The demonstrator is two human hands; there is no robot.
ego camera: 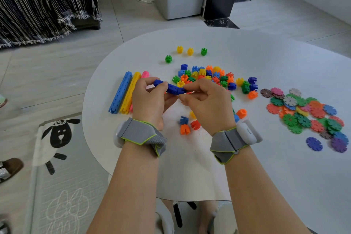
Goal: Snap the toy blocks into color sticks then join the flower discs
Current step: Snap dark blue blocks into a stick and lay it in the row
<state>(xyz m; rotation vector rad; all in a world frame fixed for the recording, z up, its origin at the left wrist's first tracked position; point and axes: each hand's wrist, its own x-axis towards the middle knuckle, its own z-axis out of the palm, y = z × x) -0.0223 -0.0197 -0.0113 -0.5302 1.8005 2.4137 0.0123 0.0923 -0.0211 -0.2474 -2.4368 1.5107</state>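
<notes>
**A:** Where's the stick you're working on?

**B:** Up off the counter [266,59], held between both hands. It's a short dark blue stick [170,87] of snapped blocks. My left fingers [163,87] are curled round its left end, and my right fingers [191,88] pinch the block at its right end.

**A:** And the finished ones?

**B:** Three lie side by side at the left, just beyond my left hand: a light blue stick [120,92], a yellow stick [130,93] touching it, and a pink stick [145,74] that my hand mostly hides.

**A:** Loose blocks?

**B:** The mixed pile [209,76] sits just beyond my hands, in blue, green, yellow, orange and red. Two yellow and two green ones stand apart at the far side. A few more lie nearer, between my wrists: a blue block [183,120], a red block [195,124] and an orange block [185,129].

**A:** The discs?

**B:** The flower discs [303,112] lie in a flat heap at the right, well apart from the blocks, none of them in my hands
</notes>
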